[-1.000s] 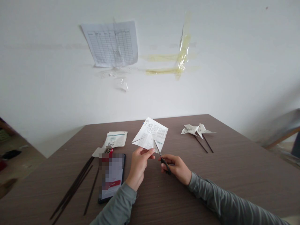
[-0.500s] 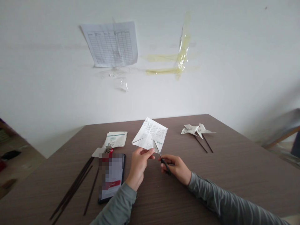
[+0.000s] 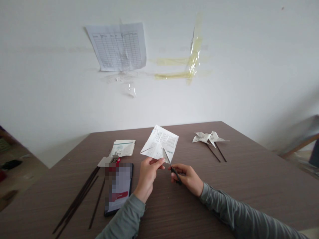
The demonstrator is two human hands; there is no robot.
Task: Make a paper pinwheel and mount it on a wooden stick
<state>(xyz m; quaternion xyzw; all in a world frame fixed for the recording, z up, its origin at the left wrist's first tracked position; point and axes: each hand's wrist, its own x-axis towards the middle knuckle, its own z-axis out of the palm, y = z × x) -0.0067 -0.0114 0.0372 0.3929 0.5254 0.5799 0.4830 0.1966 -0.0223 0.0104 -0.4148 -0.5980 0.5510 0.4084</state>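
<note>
My left hand (image 3: pixel 149 174) pinches the lower edge of a square sheet of printed paper (image 3: pixel 161 139), held up above the table. Slits run in from the sheet's left corner and along its crease lines. My right hand (image 3: pixel 188 178) is closed round the dark handles of a pair of scissors (image 3: pixel 176 176). The scissor blades lie along the paper's lower right corner, pointing towards its centre. Over to the right, two paper pinwheels (image 3: pixel 209 137) on thin brown sticks rest on the table.
A dark-edged phone (image 3: pixel 122 189) lies left of my left hand. Behind it sit a small red box (image 3: pixel 116 160) and a stack of printed paper squares (image 3: pixel 124 147). Several thin brown sticks (image 3: pixel 78 199) lie on the brown table (image 3: pixel 224 196). A wall stands behind.
Almost nothing differs. The paper has shifted very slightly to the right, with both hands and the scissors nearly in the same place.
</note>
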